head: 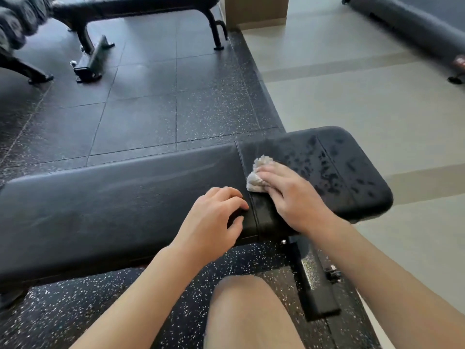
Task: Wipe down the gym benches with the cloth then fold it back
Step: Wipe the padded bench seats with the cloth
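Two bare hands work on a long black padded vinyl gym bench (120, 197) whose smooth, faintly streaked surface is split by a stitched seam into a long pad and a shorter rounded seat pad (327, 157). The right hand (292, 195) lies palm down on a crumpled grey terry cloth (259, 172), fingers fairly straight and pressing it flat against the seat pad just past the seam; the fluffy bunched edge of the cloth pokes out beyond the fingertips. Beyond and to the outer side of that hand the seat pad is dotted with dark wet blotches. The left hand (214, 217) rests on the near edge of the long pad, just beside the right hand and touching the seam, its fingers curled over the padding with the thumb hooked round the front edge. Both forearms reach forward from the bottom of the view, and a bare knee (246, 311) shows between them. Under the hands, black rubber floor tiles (141, 102) speckled with white meet pale smooth flooring (352, 91) on the right hand's side. Far beyond the left hand stands a second black bench (141, 11) on metal legs.
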`<control>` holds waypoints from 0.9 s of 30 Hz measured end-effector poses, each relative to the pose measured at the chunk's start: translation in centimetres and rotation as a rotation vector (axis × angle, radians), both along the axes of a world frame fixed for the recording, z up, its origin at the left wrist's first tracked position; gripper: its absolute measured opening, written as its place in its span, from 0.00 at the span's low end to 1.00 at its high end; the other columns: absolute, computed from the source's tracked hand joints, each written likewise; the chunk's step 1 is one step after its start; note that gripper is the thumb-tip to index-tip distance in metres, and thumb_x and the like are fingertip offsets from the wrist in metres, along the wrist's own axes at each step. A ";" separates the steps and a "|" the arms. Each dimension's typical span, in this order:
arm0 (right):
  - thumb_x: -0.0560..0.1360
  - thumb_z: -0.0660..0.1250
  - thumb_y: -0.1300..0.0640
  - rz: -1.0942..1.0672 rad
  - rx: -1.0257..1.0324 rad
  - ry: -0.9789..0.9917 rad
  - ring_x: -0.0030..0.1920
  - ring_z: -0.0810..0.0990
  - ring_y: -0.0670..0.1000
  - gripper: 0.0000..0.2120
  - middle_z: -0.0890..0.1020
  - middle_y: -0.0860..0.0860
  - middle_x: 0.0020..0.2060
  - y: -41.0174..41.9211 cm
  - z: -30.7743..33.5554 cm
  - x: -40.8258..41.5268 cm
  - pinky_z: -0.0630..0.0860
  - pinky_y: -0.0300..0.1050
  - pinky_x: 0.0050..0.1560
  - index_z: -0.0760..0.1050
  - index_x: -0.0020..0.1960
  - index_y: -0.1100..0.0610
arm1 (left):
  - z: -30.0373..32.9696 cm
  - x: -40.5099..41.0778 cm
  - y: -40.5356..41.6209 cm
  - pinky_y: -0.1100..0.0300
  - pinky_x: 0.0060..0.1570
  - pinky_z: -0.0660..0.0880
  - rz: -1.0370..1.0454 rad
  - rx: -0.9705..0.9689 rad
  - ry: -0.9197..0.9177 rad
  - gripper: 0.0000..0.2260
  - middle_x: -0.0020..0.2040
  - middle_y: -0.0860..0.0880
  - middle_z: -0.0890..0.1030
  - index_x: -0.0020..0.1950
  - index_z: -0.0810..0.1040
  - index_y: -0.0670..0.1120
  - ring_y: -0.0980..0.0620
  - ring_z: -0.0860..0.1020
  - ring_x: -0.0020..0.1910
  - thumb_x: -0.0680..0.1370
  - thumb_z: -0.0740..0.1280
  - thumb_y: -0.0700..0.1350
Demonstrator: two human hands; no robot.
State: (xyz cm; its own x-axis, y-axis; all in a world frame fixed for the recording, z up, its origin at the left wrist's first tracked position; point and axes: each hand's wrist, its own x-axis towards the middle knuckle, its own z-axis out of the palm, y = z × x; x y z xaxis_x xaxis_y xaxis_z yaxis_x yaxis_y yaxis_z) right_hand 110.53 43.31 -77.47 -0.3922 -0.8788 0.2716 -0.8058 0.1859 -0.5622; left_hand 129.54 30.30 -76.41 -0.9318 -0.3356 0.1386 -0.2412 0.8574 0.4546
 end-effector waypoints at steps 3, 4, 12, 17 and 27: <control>0.80 0.66 0.69 0.048 -0.009 -0.018 0.76 0.68 0.46 0.18 0.77 0.47 0.70 4.8 0.0 2.6 0.61 0.43 0.78 0.79 0.67 0.58 | -0.4 0.0 -0.9 0.49 0.60 0.76 -0.051 -0.030 -0.023 0.11 0.63 0.59 0.79 0.60 0.83 0.54 0.52 0.75 0.61 0.78 0.68 0.50; 0.80 0.66 0.69 0.055 -0.005 -0.010 0.76 0.67 0.45 0.18 0.77 0.46 0.70 5.6 -0.3 3.0 0.60 0.43 0.78 0.79 0.68 0.58 | -0.5 0.1 -1.2 0.50 0.61 0.76 -0.064 -0.026 -0.025 0.11 0.63 0.59 0.78 0.60 0.83 0.54 0.53 0.75 0.62 0.78 0.69 0.50; 0.79 0.64 0.69 -0.013 -0.012 0.047 0.71 0.74 0.51 0.16 0.81 0.51 0.66 -4.5 -0.6 -1.4 0.63 0.36 0.74 0.81 0.64 0.60 | -0.7 1.1 -3.5 0.53 0.66 0.73 -0.235 -0.019 -0.055 0.15 0.71 0.59 0.76 0.66 0.81 0.57 0.54 0.72 0.69 0.79 0.67 0.51; 0.78 0.62 0.64 -0.132 0.072 0.017 0.57 0.80 0.56 0.11 0.84 0.51 0.52 -11.9 0.4 -4.4 0.75 0.53 0.62 0.81 0.53 0.58 | -0.3 1.4 -4.1 0.54 0.72 0.69 -0.316 -0.045 -0.123 0.19 0.77 0.58 0.71 0.72 0.77 0.57 0.54 0.68 0.74 0.80 0.67 0.52; 0.80 0.66 0.66 -0.167 0.007 0.002 0.71 0.74 0.49 0.15 0.80 0.50 0.67 -2.6 0.5 3.1 0.65 0.41 0.76 0.81 0.65 0.59 | 0.8 -2.2 -6.9 0.49 0.57 0.78 -0.411 -0.080 -0.057 0.12 0.59 0.61 0.79 0.56 0.83 0.58 0.53 0.76 0.56 0.77 0.64 0.54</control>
